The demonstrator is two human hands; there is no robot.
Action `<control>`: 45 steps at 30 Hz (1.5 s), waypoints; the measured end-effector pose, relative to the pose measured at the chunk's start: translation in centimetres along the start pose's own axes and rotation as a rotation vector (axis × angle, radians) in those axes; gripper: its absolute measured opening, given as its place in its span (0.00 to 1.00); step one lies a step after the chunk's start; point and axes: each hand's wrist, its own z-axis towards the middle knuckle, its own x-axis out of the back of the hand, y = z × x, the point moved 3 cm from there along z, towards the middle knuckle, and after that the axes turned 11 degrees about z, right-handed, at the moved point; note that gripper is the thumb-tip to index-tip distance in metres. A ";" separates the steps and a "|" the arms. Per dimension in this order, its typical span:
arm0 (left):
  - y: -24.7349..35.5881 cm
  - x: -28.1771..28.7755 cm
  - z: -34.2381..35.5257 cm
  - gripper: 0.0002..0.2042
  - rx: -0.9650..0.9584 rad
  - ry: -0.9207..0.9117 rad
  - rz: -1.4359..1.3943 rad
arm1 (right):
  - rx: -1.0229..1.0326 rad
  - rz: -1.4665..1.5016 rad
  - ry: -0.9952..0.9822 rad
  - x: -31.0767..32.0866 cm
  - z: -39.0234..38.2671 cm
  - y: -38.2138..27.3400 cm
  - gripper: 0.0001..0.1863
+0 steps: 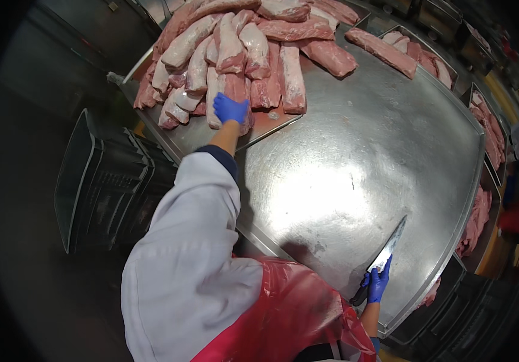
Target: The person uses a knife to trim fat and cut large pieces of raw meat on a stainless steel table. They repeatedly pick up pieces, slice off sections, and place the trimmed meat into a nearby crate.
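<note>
My left hand [231, 110], in a blue glove, reaches out to the near edge of a heap of pork loins. Its fingers are closed on the end of a pork loin [233, 85], and part of the grip is hidden behind the hand. My right hand [378, 285], also blue-gloved, grips a long knife [392, 243] by its dark handle. The blade points away from me, low over the bare part of the steel table [332, 151]. Pale, fatty loins [190, 42] and redder ones lie piled around my left hand.
Nested dark plastic crates [105, 181] stand on the left beside the table. One loin [383, 51] lies apart at the far right edge. Along the right side, bins hold more meat [487, 130]. A red plastic apron [295, 301] covers my front.
</note>
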 end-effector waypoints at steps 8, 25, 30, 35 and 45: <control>-4.8 -8.4 7.4 0.29 0.114 -0.879 -0.938 | 0.139 -0.056 0.208 -1.7 0.6 -1.2 0.40; 16.2 11.5 -23.0 0.25 0.075 -1.718 -1.921 | 0.146 0.171 0.428 -1.0 -1.2 0.0 0.40; 18.3 15.2 -27.4 0.34 -1.353 -0.295 -0.652 | 0.246 0.421 0.657 1.6 -7.2 0.5 0.34; 22.0 15.0 -34.8 0.21 -1.610 -0.406 -0.223 | 0.268 0.329 0.614 4.8 -8.0 -0.7 0.20; 13.7 23.9 -40.0 0.34 -1.590 -0.546 -0.433 | 0.269 0.060 0.312 7.6 4.4 -10.0 0.26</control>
